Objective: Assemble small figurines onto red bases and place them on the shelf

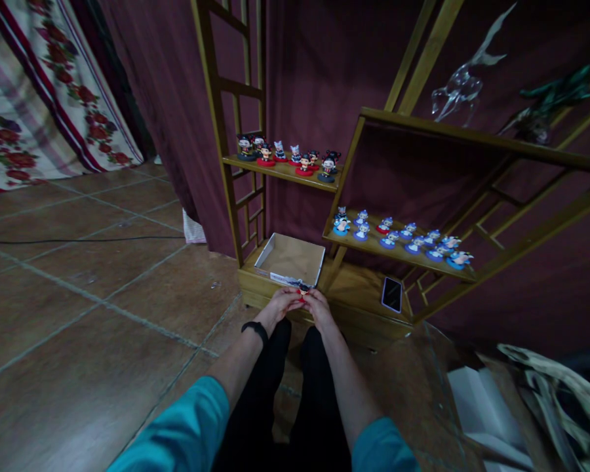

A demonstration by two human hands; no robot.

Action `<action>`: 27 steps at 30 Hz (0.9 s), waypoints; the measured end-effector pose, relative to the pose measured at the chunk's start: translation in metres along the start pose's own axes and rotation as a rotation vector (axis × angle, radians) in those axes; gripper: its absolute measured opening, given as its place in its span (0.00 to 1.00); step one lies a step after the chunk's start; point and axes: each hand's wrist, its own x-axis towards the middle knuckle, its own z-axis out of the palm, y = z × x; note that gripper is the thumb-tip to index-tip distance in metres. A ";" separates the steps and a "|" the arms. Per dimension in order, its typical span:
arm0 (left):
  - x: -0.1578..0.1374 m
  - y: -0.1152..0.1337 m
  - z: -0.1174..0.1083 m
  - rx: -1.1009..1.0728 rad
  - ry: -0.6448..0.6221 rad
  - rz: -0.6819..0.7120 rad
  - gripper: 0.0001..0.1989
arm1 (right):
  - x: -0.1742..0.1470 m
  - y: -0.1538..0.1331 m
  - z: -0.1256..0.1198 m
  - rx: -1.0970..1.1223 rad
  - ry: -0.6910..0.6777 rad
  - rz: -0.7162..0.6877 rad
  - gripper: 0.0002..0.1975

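Note:
Between my two hands is a small red-based figurine (303, 293) with a dark top, held in front of the low shelf. My left hand (282, 304) grips it from one side, fingers closed. From the other side my right hand (318, 305) closes on the same figurine. Just beyond them an open cardboard box (295, 257) rests on the bottom shelf; no figurines show inside it. Several black and red figurines (305, 164) stand on the upper left shelf. Lower right, two rows of mostly blue and purple figurines (389, 238) stand on another shelf.
A phone (392, 294) lies on the bottom shelf (358, 293) at right. A clear glass deer ornament (457, 92) and a green ornament (545, 105) stand on the top shelf. White boxes (486, 406) sit on the floor at right. A black cable (78, 242) crosses the tiles.

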 end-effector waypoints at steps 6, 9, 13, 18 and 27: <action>0.001 -0.002 0.002 0.038 0.018 0.026 0.08 | -0.001 0.000 -0.001 0.002 -0.003 -0.012 0.12; 0.001 -0.002 0.002 0.041 0.024 0.029 0.08 | 0.000 0.001 -0.001 -0.008 0.002 -0.013 0.12; 0.002 -0.002 0.001 0.028 0.003 0.022 0.07 | 0.003 0.004 -0.003 0.001 0.013 -0.018 0.10; 0.003 0.001 -0.003 -0.004 -0.039 -0.019 0.05 | 0.004 0.004 -0.004 0.039 0.010 0.003 0.09; 0.002 0.001 -0.005 -0.023 -0.035 -0.023 0.06 | 0.001 0.000 -0.003 0.039 0.010 0.046 0.08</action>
